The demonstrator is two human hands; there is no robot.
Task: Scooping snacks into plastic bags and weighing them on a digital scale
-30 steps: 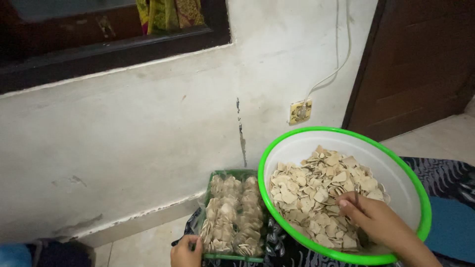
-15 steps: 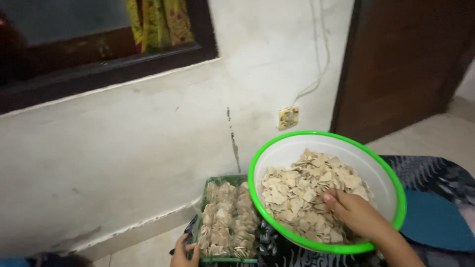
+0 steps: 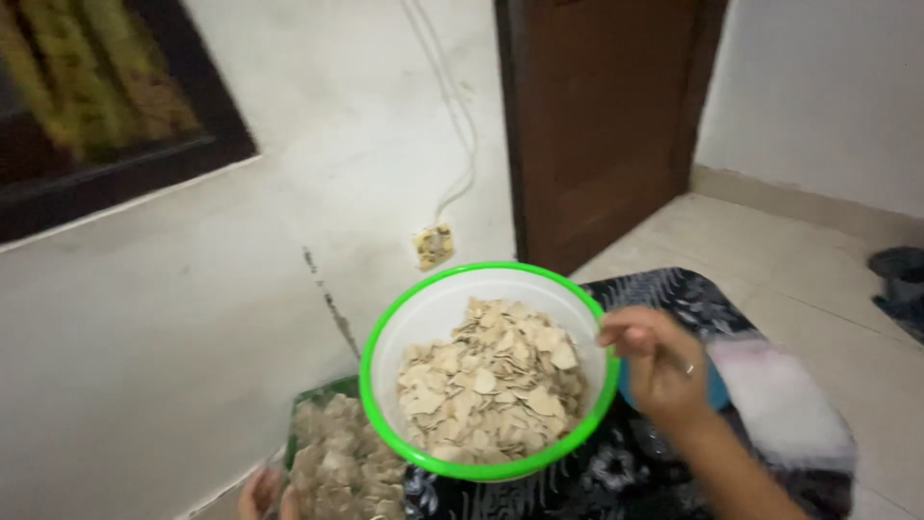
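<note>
Right hand (image 3: 659, 364) grip loosely curled, raised just beside bowl (image 3: 404, 327) rim.

A stained white wall (image 3: 192, 318) meets a brown wooden door (image 3: 597, 125) and pale tiled floor (image 3: 770, 260).

Green-rimmed white bowl (image 3: 385, 332), beige chips (image 3: 491, 385)

right hand (image 3: 659, 361): lifted out of chips to bowl (image 3: 486, 371) rim | view: swung right, door (image 3: 602, 116) centred
</note>
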